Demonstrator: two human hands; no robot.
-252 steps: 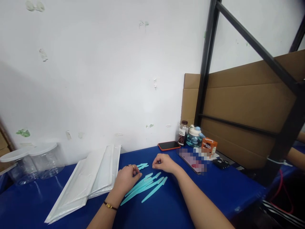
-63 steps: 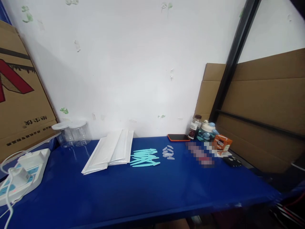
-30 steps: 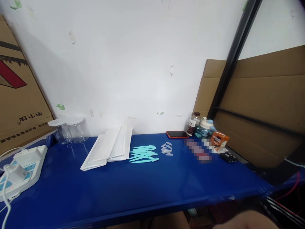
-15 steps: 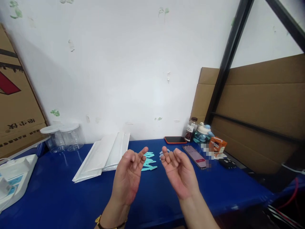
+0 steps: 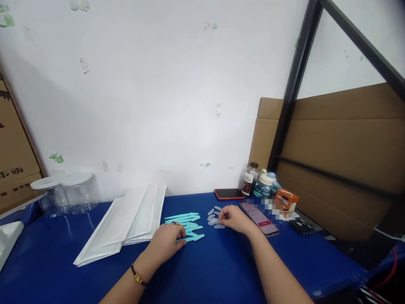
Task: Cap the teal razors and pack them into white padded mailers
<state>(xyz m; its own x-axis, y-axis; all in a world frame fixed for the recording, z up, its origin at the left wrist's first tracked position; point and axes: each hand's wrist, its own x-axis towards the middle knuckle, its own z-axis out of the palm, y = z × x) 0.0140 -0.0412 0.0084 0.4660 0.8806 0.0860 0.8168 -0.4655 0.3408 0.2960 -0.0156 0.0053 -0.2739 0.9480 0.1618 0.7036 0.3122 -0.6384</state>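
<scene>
My left hand (image 5: pixel 169 241) lies over a bunch of flat turquoise sticks (image 5: pixel 191 217) with angled, pointed ends. Its thumb and fingers are curled around the nearest of them. A dark bracelet with a gold part circles that wrist, and a ring shows on a finger. To the right lies a small heap of translucent whitish pieces (image 5: pixel 211 219), narrow and cap-like. My right hand (image 5: pixel 232 218) reaches the right side of this heap with its fingertips pinched together. Whatever is between those fingertips is too small to make out.
White flat packets (image 5: pixel 109 230) are stacked on the blue table (image 5: pixel 202 274). Two clear lidded jars (image 5: pixel 79 196) stand at left. Toward the right are an orange-edged phone (image 5: pixel 229 194), another phone (image 5: pixel 261 218), a brown-capped bottle (image 5: pixel 249 179), a teal bottle (image 5: pixel 264 185) and an orange box (image 5: pixel 286 202).
Both hands have dropped from raised, palms facing me, to the table. The left has come down onto the turquoise sticks, the right to the translucent pieces. The view has shifted slightly.
</scene>
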